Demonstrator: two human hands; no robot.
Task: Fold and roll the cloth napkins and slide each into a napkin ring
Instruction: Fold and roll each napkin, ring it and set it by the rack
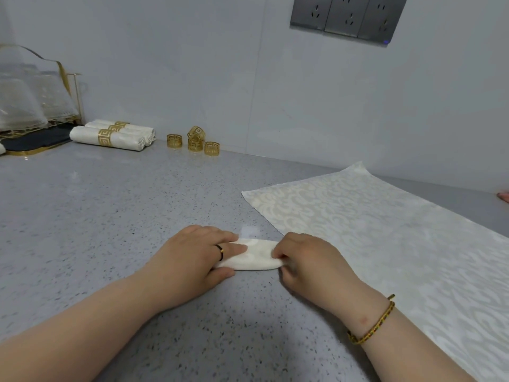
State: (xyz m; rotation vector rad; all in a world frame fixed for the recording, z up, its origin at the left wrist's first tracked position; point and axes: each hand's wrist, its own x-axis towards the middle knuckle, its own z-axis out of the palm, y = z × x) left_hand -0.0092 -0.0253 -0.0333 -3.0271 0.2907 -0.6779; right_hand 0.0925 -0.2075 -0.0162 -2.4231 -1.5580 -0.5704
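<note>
Right hand [305, 257]: grip closed, fingertips curled in and pinching the right end of the rolled napkin [256, 257], a short white roll of patterned cloth.

Left hand [198, 252]: grip flat. The fingers are near straight and press on top of the roll's left end, with the thumb lying along its near side. It holds nothing else.

Position: the roll lies on the grey speckled stone counter [110, 216], toward the front edge, between the two hands.

Orientation: the long axis runs left to right, roughly parallel to the counter's front edge. One end points to each hand.

Surroundings:
- A flat cream damask napkin [385, 244] is spread just right of the right hand.
- Loose gold fretwork napkin rings [195, 139] stand at the back edge against the wall, one perched tilted on another, well apart from the roll.
- Finished white rolls in gold rings [110, 136] lie to the left of the loose rings.

Risk notes (judgement):
- No ring is on this roll, so hand pressure alone keeps it wound.
- Fetching a ring means a long reach with one hand. Lifting the flat left hand could let the outer flap spring open.
- A slackened roll may be too fat for the ring.
- Pushing one end through the ring could make the inner layers telescope out the other end.
</note>
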